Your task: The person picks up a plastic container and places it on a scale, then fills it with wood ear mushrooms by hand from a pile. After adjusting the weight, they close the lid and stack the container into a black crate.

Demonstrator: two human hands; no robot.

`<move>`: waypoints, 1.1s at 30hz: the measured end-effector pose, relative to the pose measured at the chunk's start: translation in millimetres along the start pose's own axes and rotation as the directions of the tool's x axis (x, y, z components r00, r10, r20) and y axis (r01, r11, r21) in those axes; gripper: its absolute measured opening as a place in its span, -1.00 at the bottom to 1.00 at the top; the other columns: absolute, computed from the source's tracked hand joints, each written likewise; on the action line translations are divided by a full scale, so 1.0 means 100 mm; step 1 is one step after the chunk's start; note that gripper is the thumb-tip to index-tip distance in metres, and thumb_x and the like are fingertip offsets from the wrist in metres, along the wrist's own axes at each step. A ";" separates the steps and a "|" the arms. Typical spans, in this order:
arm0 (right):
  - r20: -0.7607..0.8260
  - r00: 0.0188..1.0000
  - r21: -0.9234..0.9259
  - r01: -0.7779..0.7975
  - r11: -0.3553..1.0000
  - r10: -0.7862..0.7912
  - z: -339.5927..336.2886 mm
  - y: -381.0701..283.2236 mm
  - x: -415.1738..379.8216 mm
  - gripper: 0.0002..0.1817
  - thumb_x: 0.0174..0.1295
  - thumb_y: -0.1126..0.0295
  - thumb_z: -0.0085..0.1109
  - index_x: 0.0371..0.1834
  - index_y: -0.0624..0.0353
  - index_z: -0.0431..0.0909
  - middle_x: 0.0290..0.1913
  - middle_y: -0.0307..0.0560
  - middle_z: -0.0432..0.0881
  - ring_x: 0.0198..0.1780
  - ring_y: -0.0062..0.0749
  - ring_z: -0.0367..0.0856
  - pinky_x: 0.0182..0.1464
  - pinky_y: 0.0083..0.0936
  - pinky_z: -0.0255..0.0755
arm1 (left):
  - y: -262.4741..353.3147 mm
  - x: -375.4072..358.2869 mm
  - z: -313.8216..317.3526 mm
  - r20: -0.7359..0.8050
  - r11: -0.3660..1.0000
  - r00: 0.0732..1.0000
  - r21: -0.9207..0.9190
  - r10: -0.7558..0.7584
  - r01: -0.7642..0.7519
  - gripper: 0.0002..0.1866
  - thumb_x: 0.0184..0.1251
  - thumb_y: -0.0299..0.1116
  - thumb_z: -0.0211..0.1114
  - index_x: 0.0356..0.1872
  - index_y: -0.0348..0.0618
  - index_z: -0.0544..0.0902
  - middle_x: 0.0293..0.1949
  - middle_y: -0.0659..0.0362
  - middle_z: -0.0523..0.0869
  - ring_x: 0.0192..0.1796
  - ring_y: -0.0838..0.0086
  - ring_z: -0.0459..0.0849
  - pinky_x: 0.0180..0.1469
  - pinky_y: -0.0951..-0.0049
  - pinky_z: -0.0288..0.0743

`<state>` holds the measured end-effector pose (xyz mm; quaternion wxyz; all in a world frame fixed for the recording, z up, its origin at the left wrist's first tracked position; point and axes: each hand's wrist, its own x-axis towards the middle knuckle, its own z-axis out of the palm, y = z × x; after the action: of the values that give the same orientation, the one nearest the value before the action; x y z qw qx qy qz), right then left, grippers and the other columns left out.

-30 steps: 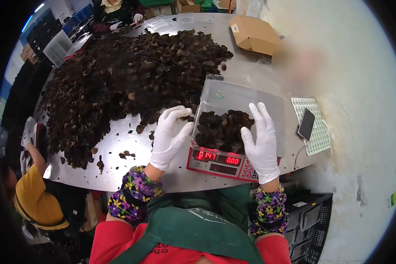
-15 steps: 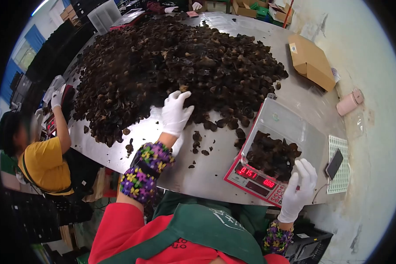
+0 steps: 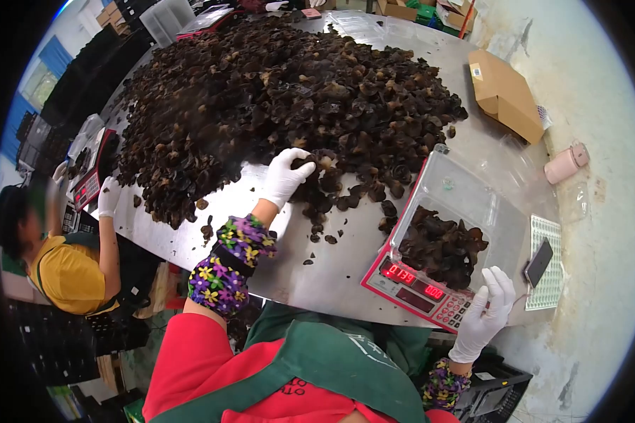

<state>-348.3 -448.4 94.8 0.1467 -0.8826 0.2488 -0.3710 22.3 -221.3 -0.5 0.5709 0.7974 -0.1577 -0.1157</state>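
Observation:
A large heap of dark dried wood ear mushrooms (image 3: pixel 261 99) covers much of the metal table. At the near edge of that heap, my left hand (image 3: pixel 287 178), in a white glove, has its thumb and fingers curled round some dark mushroom pieces. A red digital scale (image 3: pixel 410 292) carries a clear plastic tub (image 3: pixel 458 185) with a clump of wood ear mushrooms (image 3: pixel 441 247) in its near part. Beside the scale's near right corner, my gloved right hand (image 3: pixel 485 310) holds nothing, thumb apart from the fingers.
To the right lie a cardboard box (image 3: pixel 506 95), a pink bottle (image 3: pixel 566 162) and a phone (image 3: pixel 538 262) on a patterned sheet (image 3: pixel 545 229). On the left a person in a yellow shirt (image 3: pixel 74 275) works at another red scale (image 3: pixel 92 176). Loose mushroom bits dot the table.
My left hand has closed on mushroom pieces at the heap's edge. My right hand has drawn slightly away from the tub. The scale display went from 0.151 to 0.139.

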 end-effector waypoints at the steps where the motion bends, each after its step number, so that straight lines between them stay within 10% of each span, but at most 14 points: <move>1: -0.003 1.000 -0.014 0.003 1.000 -0.003 0.00 0.01 0.00 -0.72 0.33 0.59 0.11 0.05 0.19 0.67 0.08 -0.04 0.66 0.18 -0.12 0.58 0.41 -0.06 0.30 | 0.09 -0.05 -0.13 0.083 0.973 0.986 -0.169 -0.145 0.158 -0.86 0.32 -0.42 0.42 -0.15 -0.15 0.71 -0.17 0.31 0.68 -0.13 0.66 0.64 -0.22 0.59 0.57; 8: 0.000 1.000 0.033 0.028 0.999 -0.028 0.04 0.03 0.01 -0.72 0.33 0.60 0.11 0.04 0.17 0.68 0.08 -0.06 0.65 0.18 -0.13 0.58 0.42 -0.06 0.28 | 0.05 -0.17 -0.46 0.232 0.589 0.966 -0.767 -0.114 0.254 -0.87 0.42 -0.35 0.38 -0.08 0.09 0.66 -0.14 0.47 0.66 -0.13 0.68 0.59 -0.22 0.53 0.55; 18: -0.005 1.000 0.007 0.018 1.000 -0.018 -0.06 0.07 -0.09 -0.73 0.31 0.61 0.11 0.02 0.18 0.67 0.05 -0.06 0.67 0.16 -0.11 0.58 0.41 -0.05 0.29 | 0.30 -0.14 -0.23 0.337 0.502 0.920 -0.771 -0.199 0.391 -0.84 0.41 -0.34 0.38 -0.04 0.09 0.67 -0.11 0.44 0.69 -0.06 0.65 0.62 -0.14 0.50 0.57; 25: -0.016 1.000 0.004 0.014 1.000 -0.014 -0.10 0.12 -0.11 -0.74 0.29 0.62 0.13 0.00 0.16 0.66 0.03 -0.07 0.67 0.15 -0.10 0.59 0.38 -0.07 0.30 | 0.81 -0.40 0.05 0.036 0.898 0.986 -0.419 0.162 -0.132 -0.83 0.34 -0.49 0.40 -0.09 -0.22 0.67 -0.12 0.24 0.69 -0.12 0.65 0.64 -0.06 0.60 0.57; 29: -0.026 0.998 0.002 0.056 0.998 -0.056 -0.11 0.05 -0.02 -0.70 0.22 0.61 0.19 0.00 0.09 0.67 0.03 -0.12 0.66 0.15 -0.12 0.58 0.37 -0.08 0.29 | 1.41 -0.82 0.50 0.181 0.879 0.874 -0.264 0.450 -0.398 -0.78 0.24 -0.57 0.42 -0.10 -0.21 0.68 0.05 0.16 0.63 0.06 0.54 0.60 0.06 0.51 0.53; 33: -0.058 0.995 0.036 0.077 0.996 -0.075 -0.09 0.02 -0.01 -0.70 0.21 0.60 0.22 -0.01 0.05 0.67 0.04 -0.18 0.65 0.15 -0.18 0.57 0.38 -0.08 0.27 | 1.53 -0.99 0.97 0.406 0.654 0.569 -0.102 0.716 -0.750 -0.63 0.12 -0.54 0.48 0.00 -0.14 0.69 0.12 0.05 0.63 0.15 0.24 0.60 0.21 0.32 0.50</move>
<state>-356.7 -450.2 99.5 0.1420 -0.8775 0.2122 -0.4059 -122.6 -313.6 113.7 0.4874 0.6390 -0.5944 -0.0272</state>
